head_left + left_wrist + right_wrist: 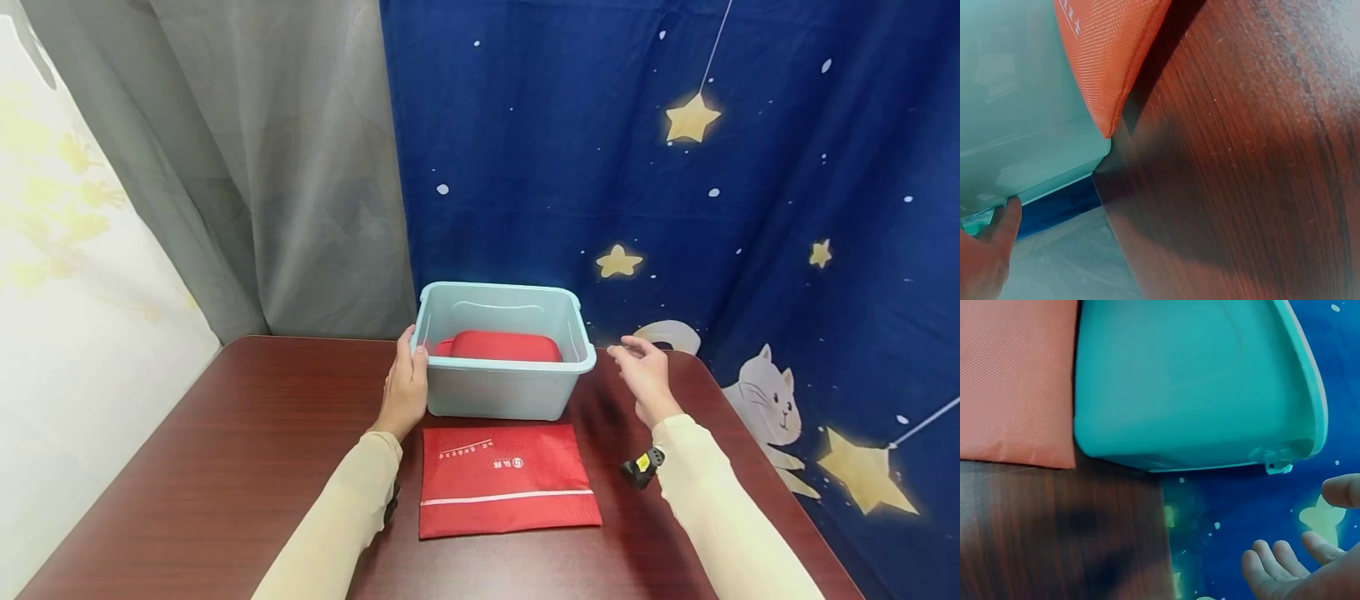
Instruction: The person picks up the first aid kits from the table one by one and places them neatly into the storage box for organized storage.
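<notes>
A light blue plastic storage bin (pixel 491 392) stands at the far edge of the table, a rounded red case (pixel 506 346) lying inside it. My left hand (pixel 405 387) holds the bin's left side near the front corner, thumb by the rim and fingers along the outer side. In the left wrist view, a digit of the left hand (pixel 994 250) meets the rim. To the right of the bin, apart from it, my right hand (pixel 643 375) is held up with fingers loosely spread and nothing in them. Flat in front of the bin lies a red fabric pouch (pixel 510 475) with white print and a white stripe.
The dark reddish wooden table (pixel 262 467) extends to both sides of the bin. Behind it hang a grey curtain (pixel 322 167) and a blue curtain (pixel 540 150) with stars and a cat. A small black device (pixel 642 468) is at the right wrist.
</notes>
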Action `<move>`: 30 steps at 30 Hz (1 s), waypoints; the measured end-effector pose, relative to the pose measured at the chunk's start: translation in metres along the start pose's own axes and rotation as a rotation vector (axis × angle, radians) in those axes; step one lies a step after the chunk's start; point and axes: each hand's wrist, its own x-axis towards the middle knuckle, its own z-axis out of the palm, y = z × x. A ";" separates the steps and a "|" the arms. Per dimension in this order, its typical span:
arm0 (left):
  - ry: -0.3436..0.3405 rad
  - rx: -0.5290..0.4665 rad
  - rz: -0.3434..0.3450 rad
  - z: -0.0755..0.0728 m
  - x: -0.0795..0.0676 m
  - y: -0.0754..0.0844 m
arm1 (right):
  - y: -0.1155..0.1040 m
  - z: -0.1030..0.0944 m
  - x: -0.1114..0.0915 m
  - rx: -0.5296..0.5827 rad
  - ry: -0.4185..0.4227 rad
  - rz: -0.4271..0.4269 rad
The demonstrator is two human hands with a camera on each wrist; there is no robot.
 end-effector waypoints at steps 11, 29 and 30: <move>-0.009 -0.005 -0.006 0.000 0.000 0.000 | 0.025 -0.001 -0.006 -0.030 -0.031 0.028; 0.000 -0.008 -0.002 0.000 -0.001 0.002 | 0.056 0.002 -0.022 -0.051 -0.141 0.079; -0.001 -0.007 -0.002 0.000 -0.001 0.002 | 0.057 0.003 -0.023 -0.050 -0.147 0.081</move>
